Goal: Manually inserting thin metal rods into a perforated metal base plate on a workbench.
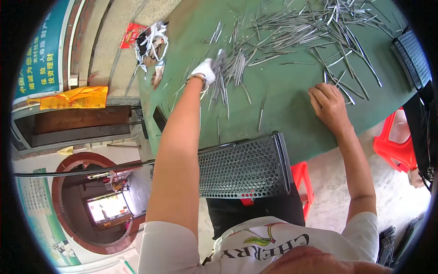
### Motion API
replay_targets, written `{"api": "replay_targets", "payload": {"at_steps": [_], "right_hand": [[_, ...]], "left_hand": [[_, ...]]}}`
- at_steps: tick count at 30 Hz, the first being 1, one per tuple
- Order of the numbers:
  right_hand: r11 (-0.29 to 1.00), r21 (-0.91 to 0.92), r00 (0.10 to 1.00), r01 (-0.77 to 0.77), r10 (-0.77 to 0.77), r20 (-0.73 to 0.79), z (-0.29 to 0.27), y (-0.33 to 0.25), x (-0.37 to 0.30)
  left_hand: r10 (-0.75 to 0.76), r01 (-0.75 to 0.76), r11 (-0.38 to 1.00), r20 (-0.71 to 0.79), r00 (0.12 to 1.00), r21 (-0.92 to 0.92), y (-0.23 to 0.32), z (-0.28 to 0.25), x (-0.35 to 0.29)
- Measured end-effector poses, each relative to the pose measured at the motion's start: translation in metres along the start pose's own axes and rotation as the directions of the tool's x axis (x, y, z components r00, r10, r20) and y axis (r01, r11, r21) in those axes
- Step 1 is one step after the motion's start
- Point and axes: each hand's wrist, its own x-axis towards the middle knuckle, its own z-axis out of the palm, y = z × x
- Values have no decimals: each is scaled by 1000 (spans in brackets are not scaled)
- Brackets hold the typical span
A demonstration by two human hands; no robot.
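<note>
My left hand (206, 72), in a white glove, reaches far over the green table (287, 109). It is at a loose pile of thin grey metal rods (236, 68); motion smears its fingers, so I cannot tell whether they grip any rods. Bare and loosely curled, my right hand (329, 106) rests on the table with nothing visible in it. Several scattered rods (340, 84) lie just beyond its knuckles. A larger heap of similar rods (296, 34) spreads across the far side. Single rods (261, 114) lie between my hands and the near edge.
A black perforated basket (242, 169) stands at the near table edge, before my body. Another basket (413, 59) is at the far right. White straps or bags (155, 43) lie at the far left. Red plastic stools (396, 144) stand below the table's right edge.
</note>
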Motion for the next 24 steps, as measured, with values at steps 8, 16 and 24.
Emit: {"api": "replay_targets", "payload": {"at_steps": [8, 16, 24], "right_hand": [[1000, -7, 1000, -12, 12, 3, -4, 2, -2], [1000, 3, 1000, -12, 12, -13, -1, -2, 2], [1000, -15, 1000, 13, -13, -26, 2, 1, 0]], "left_hand": [[137, -147, 989, 226, 965, 28, 87, -31, -29], [72, -66, 991, -45, 996, 119, 85, -13, -28], [158, -161, 976, 30, 987, 147, 88, -8, -23]]}}
